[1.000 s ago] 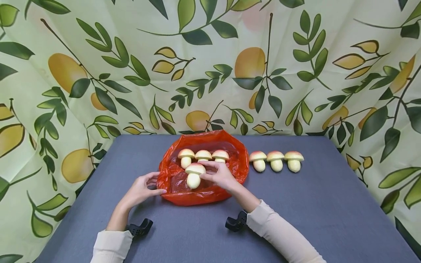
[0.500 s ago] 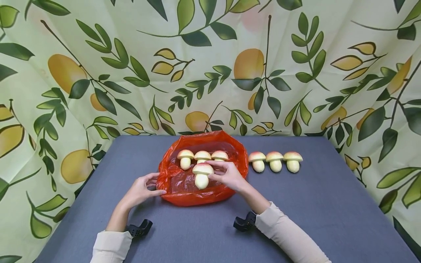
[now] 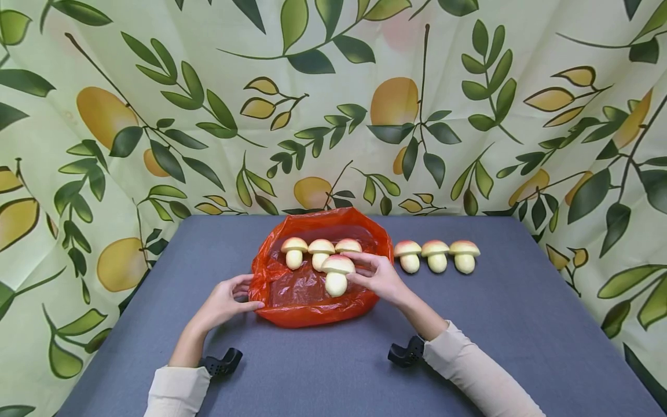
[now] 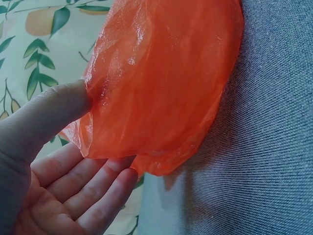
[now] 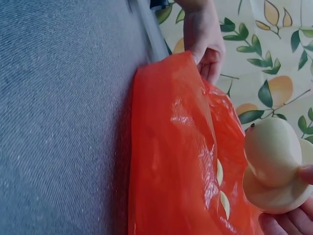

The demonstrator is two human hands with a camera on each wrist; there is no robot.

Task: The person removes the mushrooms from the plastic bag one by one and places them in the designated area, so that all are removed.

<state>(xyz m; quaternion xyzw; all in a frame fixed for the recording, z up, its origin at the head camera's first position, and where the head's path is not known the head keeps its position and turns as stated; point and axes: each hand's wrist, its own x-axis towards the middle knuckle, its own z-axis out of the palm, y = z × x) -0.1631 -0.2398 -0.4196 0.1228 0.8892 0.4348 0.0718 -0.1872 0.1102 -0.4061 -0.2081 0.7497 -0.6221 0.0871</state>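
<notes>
A red plastic bag [image 3: 307,315] lies wide open on the table, its rim spread into a rough oval. At its left edge my left hand [image 3: 224,301] holds the film, the thumb on one side and fingertips on the other, as the left wrist view shows. My right hand [image 3: 375,278] pinches a toy mushroom [image 3: 336,278] with a reddish cap, stem down, over the right part of the bag. Behind it, three like mushrooms [image 3: 294,253] stand in a row inside; the held one and my fingers partly cover the rightmost.
Three more mushrooms [image 3: 436,255] lie in a row right of the bag on the grey-blue table [image 3: 312,376]. A leaf-and-fruit patterned cloth [image 3: 333,116] hangs behind and at both sides. Each wrist wears a black camera mount [image 3: 406,352].
My right hand has carried the held mushroom from the bag's middle rightward, in front of the inside row's right end. My left hand has stayed at the bag's left edge.
</notes>
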